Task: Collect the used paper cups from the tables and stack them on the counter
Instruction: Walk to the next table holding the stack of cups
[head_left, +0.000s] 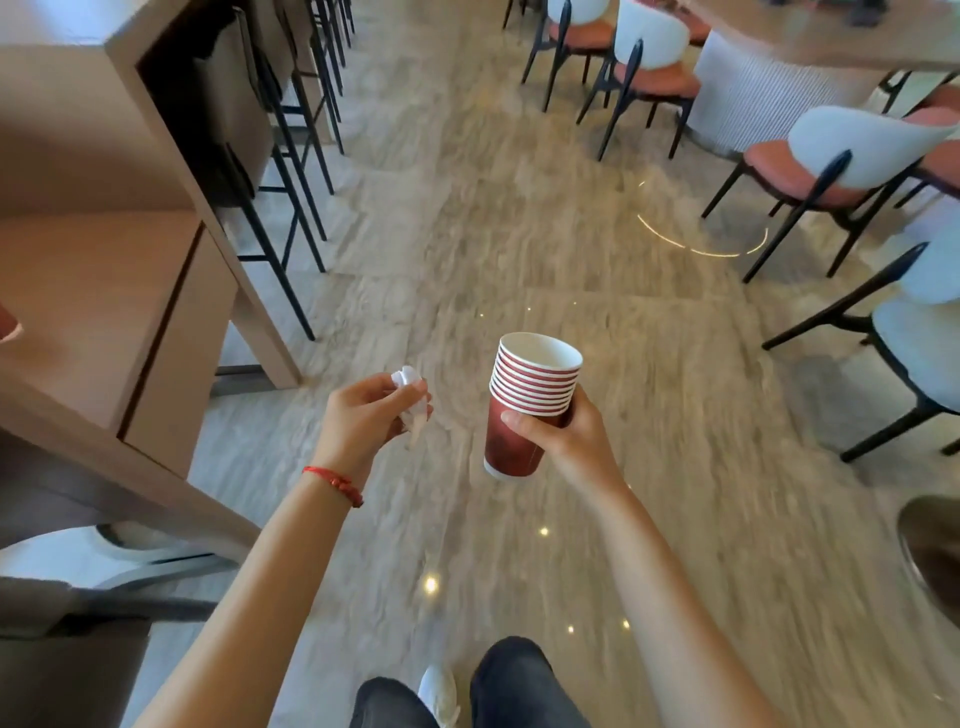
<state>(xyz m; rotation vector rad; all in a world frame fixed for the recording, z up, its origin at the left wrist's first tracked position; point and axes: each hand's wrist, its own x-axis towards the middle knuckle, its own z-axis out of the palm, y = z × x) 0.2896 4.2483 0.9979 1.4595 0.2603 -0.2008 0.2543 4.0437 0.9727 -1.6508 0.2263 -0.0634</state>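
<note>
A nested stack of red paper cups (527, 402) is held upright above the floor (675, 415), grasped around its side by the right hand (563, 434). A crumpled white napkin (410, 389) is pinched in the left hand (363, 421), near a wooden counter (93, 301).

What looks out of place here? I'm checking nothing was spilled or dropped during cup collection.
No spill or dropped cup shows on the floor. The odd item is a crumpled white tissue pinched in the left hand, not a cup. The right hand grips the nested cup stack, tilted slightly.
</note>
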